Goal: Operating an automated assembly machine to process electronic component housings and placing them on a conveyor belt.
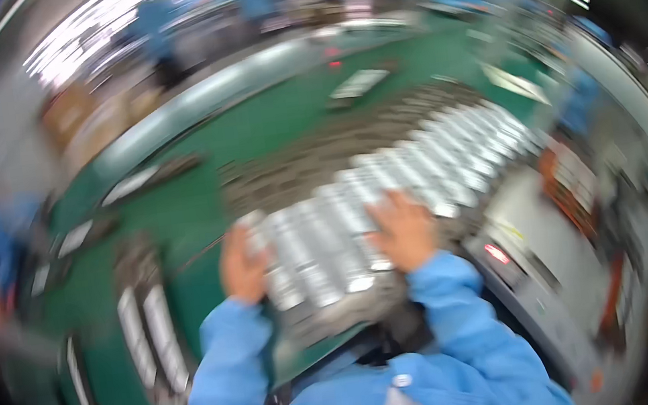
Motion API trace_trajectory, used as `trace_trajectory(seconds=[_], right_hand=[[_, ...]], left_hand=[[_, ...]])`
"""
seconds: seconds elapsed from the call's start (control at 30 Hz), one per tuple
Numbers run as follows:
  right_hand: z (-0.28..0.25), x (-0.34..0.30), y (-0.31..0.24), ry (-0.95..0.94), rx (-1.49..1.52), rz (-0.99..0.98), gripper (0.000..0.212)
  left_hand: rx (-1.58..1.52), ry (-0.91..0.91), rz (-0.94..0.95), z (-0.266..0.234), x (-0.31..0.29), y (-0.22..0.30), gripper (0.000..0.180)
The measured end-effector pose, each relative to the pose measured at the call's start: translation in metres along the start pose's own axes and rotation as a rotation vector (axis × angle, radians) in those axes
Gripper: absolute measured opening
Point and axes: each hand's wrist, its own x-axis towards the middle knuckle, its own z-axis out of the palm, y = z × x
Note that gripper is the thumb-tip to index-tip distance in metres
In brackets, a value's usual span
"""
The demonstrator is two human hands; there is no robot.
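Observation:
Motion blurs the whole picture. A long row of silver, bar-shaped parts lies side by side in grey-brown holders in front of me, stretching away to the far right. My left hand rests against the left end of the row, fingers pointing forward and thumb toward the first bar. Over the bars a little farther right lies my right hand, its fingers stretched and somewhat apart. The nearest few bars sit between my two hands. Whether either hand presses firmly on them cannot be made out.
The green work surface also carries two silver bars in a holder on the left, and a single one farther back. A grey device with a red display stands at right, near an orange rack. People in blue work around.

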Motion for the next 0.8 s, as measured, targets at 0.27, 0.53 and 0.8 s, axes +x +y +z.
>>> trace_trajectory(seconds=[0.27,0.53,0.8], right_hand=[[0.055,0.062,-0.055,-0.145,0.261,0.002,0.062],[-0.057,0.079,-0.102,-0.033,1.659,-0.389,0.020],[-0.164,0.075,-0.161,-0.244,2.137,-1.181,0.028]], left_hand=[[0.297,-0.038,-0.229,-0.083,0.030,-0.023,0.053],[0.271,-0.079,-0.054,-0.097,0.041,-0.065,0.052],[0.244,-0.120,-0.197,-0.085,0.047,-0.024,0.051]])
